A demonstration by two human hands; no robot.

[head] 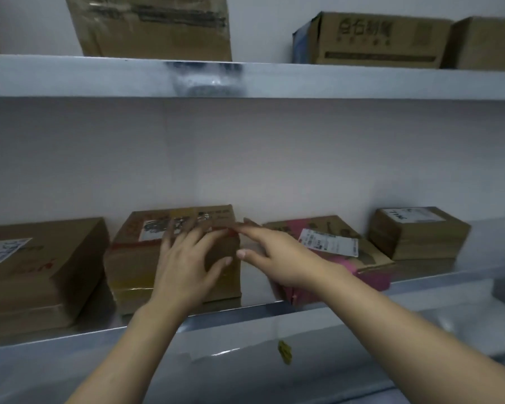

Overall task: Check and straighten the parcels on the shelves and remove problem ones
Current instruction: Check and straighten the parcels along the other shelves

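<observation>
The person stands before the shelves with both bare arms stretched to the lower shelf. The parcel they handle is the middle box, a brown carton with red tape across its top. It stands on this shelf, near the front edge, between two other parcels.

The left hand lies open over the front and top of this box, fingers straight and spread wide. The fingertips are blurred, so I cannot say how firmly they press. The right hand is also open. Its fingers reach flat to the box's upper right corner and its thumb is just beside the right edge. Neither hand is closed around anything.

To the left, apart from it, sits a larger brown box with a white label on top. To the right lies a flat carton with pink markings, turned at an angle, its front corner over the shelf edge (its white label is too blurred to read). Farther right stands a small square box.

On the upper shelf are three more cartons: a tall box, a printed box and a plain box at the right.
</observation>
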